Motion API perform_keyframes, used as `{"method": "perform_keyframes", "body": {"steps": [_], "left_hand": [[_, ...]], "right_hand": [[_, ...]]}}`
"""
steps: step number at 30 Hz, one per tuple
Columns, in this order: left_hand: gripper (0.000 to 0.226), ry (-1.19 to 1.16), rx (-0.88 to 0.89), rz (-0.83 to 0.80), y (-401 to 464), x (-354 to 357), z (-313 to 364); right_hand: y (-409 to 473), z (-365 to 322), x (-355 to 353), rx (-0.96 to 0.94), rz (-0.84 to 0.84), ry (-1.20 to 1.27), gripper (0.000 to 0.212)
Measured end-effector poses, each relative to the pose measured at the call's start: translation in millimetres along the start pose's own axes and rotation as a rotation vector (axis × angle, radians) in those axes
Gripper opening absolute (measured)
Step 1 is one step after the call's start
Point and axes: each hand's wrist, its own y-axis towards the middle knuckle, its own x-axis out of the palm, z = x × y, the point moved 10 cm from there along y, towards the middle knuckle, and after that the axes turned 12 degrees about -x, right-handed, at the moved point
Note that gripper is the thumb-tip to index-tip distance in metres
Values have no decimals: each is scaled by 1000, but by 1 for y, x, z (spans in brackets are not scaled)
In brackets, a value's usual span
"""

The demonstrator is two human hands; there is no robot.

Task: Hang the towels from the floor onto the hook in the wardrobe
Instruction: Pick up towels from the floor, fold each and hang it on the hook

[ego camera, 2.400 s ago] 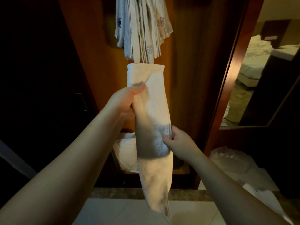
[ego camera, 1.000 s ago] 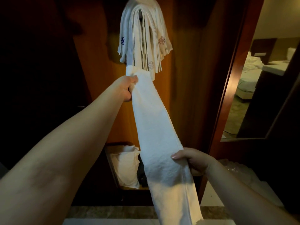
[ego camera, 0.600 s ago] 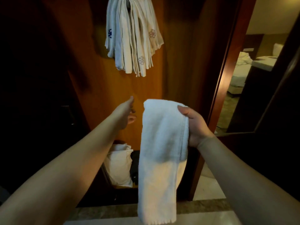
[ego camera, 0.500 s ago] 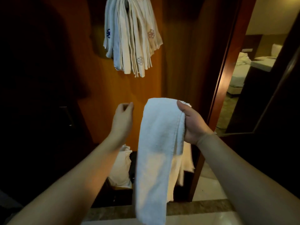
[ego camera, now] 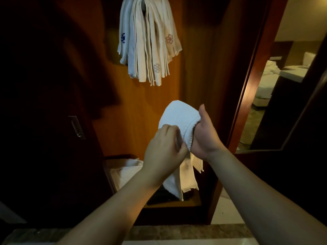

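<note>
White towel [ego camera: 178, 114] draped over right hand [ego camera: 203, 137], thumb up, fingers hidden under cloth (cannot tell their curl). Pinched at lower fold by left hand [ego camera: 164, 151]. Below hanging towels [ego camera: 147, 41] inside wardrobe [ego camera: 198, 59].

Wardrobe hook [ego camera: 144, 6] under a bunch of hung towels [ego camera: 148, 45].

A warm orange-brown wooden panel [ego camera: 194, 68] is seen straight ahead, lit unevenly, while a dark door [ego camera: 44, 121] with a recessed metal handle [ego camera: 76, 127] is placed at the left. At the right, a mirror [ego camera: 283, 85] in a reddish wooden frame is found, in which a bed [ego camera: 269, 80] with pale bedding is reflected. Below, a pale tiled floor [ego camera: 224, 213] and a marble threshold [ego camera: 177, 232] are visible.
</note>
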Motion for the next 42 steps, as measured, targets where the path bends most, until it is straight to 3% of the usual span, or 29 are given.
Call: {"method": "perform_keyframes", "body": {"steps": [6, 10, 14, 18, 23, 26, 30, 34, 36, 40, 42], "left_hand": [[8, 115, -92, -4, 12, 13, -2], [18, 133, -118, -24, 18, 19, -11], [19, 130, -33, 41, 24, 5, -7], [23, 122, 84, 77, 5, 6, 13], [17, 101, 91, -44, -13, 38, 4], [10, -22, -17, -140, -15, 53, -12], [45, -38, -132, -194, -19, 70, -29], [72, 46, -142, -208, -22, 80, -30], [65, 39, -148, -132, -21, 75, -27], [27, 20, -150, -59, -14, 60, -31], [28, -32, -211, -67, -6, 51, -40]], "right_hand": [[7, 7, -9, 6, 45, -46, 89], [7, 18, -25, 32, 96, -60, 93], [5, 32, -43, 75, 158, -96, 84], [0, 39, -41, 125, 179, -168, 95], [-3, 42, -36, 135, 179, -163, 100], [-2, 41, -37, 117, 187, -171, 99], [-1, 44, -40, 140, 240, -189, 103], [0, 40, -39, 113, 253, -176, 85], [1, 37, -38, 89, 252, -180, 88], [2, 25, -37, 15, 259, -171, 101], [3, 16, -40, -26, 263, -229, 96]]}}
